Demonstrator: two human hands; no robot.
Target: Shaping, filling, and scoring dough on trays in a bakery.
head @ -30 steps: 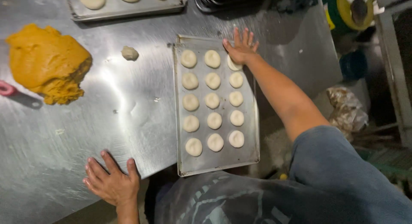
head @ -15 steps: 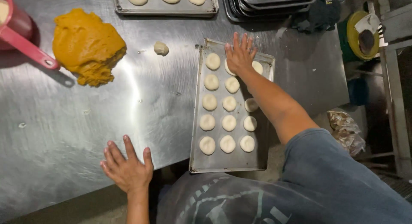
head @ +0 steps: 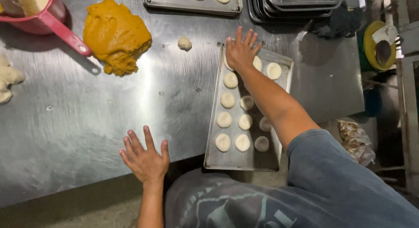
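A metal baking tray (head: 283, 101) lies on the steel table, its near end hanging over the table's front edge. Rows of flat pale dough discs (head: 224, 119) fill it. My right hand (head: 241, 50) rests palm down, fingers spread, on the tray's far left corner, covering one disc. Flat on the table near the front edge, left of the tray, my left hand (head: 144, 157) has its fingers apart and holds nothing. A small dough ball (head: 184, 43) sits loose on the table beyond the tray.
A big mound of orange filling (head: 116, 36) lies at the far left, next to a red scoop (head: 48, 19) with pale contents. Another tray of discs (head: 192, 3) and stacked empty trays (head: 301, 3) stand at the back. Pale dough (head: 8, 79) shows at the left edge.
My right hand has slid left along the tray's far end to its left corner. The view has swung left, so the tray and filling sit further right in frame.
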